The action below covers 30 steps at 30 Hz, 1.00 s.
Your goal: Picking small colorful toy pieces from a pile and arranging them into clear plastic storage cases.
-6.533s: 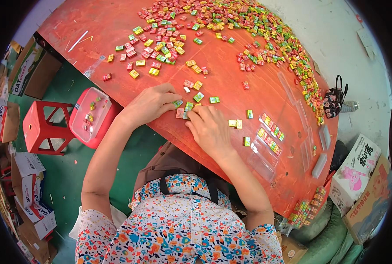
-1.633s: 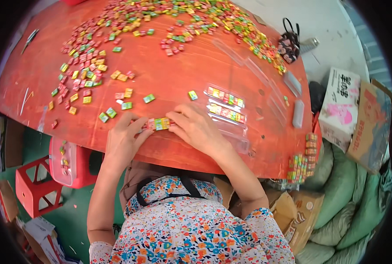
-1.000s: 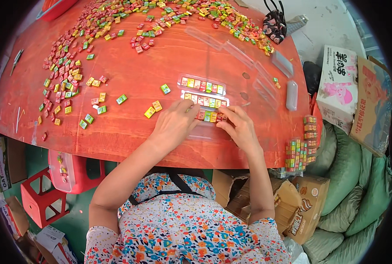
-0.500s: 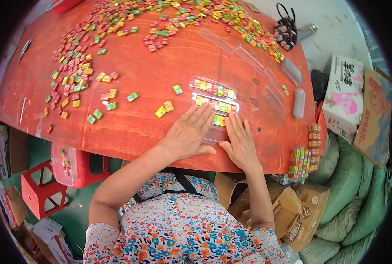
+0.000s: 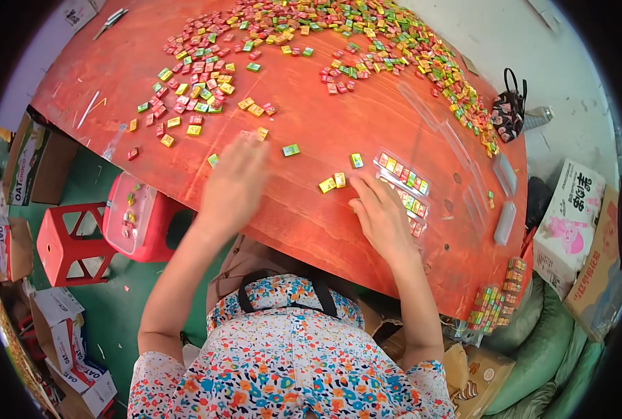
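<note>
My left hand is smeared by motion over the loose small wrapped candy packs on the red table; a yellow pack shows at its fingertips, and I cannot tell whether it is touched. My right hand has its fingers stretched out and thumb apart, with nothing seen in it. It lies over the left side of the clear plastic trays, which hold rows of red, yellow and green packs, and partly hides the lower ones. Beside its fingertips sit a yellow pair of packs and a green pack.
A large heap of packs spreads along the far side of the table. Empty clear trays lie at the right, near stacked filled packs. A red stool and a red tub stand at the left.
The view has swung left. My left hand has left the trays and moved left toward the loose packs. My right hand has shifted from the trays' right side to their left side.
</note>
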Each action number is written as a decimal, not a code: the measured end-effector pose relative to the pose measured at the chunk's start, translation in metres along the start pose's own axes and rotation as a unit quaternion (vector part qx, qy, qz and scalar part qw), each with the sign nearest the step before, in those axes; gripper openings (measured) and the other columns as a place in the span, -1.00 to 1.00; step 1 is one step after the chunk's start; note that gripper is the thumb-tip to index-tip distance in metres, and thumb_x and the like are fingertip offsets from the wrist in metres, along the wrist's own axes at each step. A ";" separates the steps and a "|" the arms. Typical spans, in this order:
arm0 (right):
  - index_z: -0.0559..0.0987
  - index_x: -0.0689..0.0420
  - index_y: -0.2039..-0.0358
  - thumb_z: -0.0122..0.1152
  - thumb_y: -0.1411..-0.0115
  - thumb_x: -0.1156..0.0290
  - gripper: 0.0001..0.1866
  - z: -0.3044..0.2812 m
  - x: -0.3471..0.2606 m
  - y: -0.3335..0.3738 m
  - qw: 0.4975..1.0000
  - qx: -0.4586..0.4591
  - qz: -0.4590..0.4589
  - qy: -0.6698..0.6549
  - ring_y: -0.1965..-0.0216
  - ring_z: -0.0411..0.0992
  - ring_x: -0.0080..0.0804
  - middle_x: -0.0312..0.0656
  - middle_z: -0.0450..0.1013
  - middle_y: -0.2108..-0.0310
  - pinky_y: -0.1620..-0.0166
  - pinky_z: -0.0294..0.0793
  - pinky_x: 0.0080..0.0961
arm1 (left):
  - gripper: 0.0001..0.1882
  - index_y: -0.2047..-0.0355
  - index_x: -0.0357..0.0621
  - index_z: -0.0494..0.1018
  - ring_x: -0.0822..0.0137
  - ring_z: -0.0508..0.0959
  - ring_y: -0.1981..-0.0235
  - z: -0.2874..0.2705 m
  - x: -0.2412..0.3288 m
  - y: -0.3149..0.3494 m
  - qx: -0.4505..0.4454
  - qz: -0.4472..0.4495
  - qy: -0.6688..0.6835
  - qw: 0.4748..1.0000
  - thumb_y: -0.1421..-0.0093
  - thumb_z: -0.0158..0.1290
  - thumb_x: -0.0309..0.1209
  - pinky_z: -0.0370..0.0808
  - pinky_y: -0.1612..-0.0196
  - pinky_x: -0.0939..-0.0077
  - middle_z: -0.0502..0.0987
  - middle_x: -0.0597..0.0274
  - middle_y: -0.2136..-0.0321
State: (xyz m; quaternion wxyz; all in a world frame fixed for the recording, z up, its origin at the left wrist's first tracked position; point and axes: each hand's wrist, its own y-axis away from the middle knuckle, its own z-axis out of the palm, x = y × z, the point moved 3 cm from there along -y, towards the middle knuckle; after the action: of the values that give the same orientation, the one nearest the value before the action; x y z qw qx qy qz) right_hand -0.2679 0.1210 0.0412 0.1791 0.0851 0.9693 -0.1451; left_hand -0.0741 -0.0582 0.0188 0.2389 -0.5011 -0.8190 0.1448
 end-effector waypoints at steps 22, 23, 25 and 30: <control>0.50 0.12 -0.03 0.18 -0.21 0.45 -0.65 0.074 -0.025 -0.169 0.987 -0.015 -0.161 0.003 -0.04 0.43 0.00 -0.06 0.44 -0.05 -0.05 0.48 -0.19 | -0.68 0.15 -0.22 0.48 0.01 0.52 0.28 -0.016 -0.006 0.029 -0.053 -0.114 0.105 0.987 -0.09 0.22 -0.38 0.50 0.26 0.20 0.43 0.05 0.35; 0.50 0.12 -0.03 0.18 -0.21 0.45 -0.65 0.077 -0.018 -0.176 0.987 -0.016 -0.159 0.004 -0.04 0.43 0.00 -0.06 0.44 -0.05 -0.05 0.48 -0.19 | -0.67 0.15 -0.21 0.49 0.02 0.52 0.29 -0.015 -0.002 0.031 -0.050 -0.110 0.122 0.985 -0.07 0.24 -0.39 0.50 0.27 0.19 0.43 0.06 0.35; 0.52 0.11 0.05 0.17 -0.20 0.47 -0.72 0.086 -0.015 -0.186 0.987 -0.053 -0.150 0.022 0.01 0.45 -0.05 -0.10 0.46 0.01 -0.02 0.49 -0.19 | -0.70 0.20 -0.19 0.47 0.04 0.51 0.27 -0.016 0.005 0.038 -0.056 -0.098 0.123 0.986 -0.07 0.23 -0.37 0.51 0.26 0.21 0.41 0.08 0.34; 0.53 0.13 0.14 0.20 -0.17 0.46 -0.78 0.079 -0.013 -0.169 0.988 -0.038 -0.148 -0.028 0.07 0.48 -0.10 -0.13 0.48 0.15 0.04 0.51 -0.21 | -0.74 0.25 -0.16 0.47 0.07 0.50 0.26 -0.017 0.010 0.039 -0.053 -0.067 0.144 0.986 -0.06 0.22 -0.38 0.52 0.25 0.23 0.40 0.11 0.34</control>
State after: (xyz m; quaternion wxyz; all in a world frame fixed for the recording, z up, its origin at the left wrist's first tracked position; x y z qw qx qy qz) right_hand -0.2674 -0.0648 0.0182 0.1863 -0.0701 0.9706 -0.1354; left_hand -0.0392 -0.0317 0.0169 0.3364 -0.4726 -0.8145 0.0115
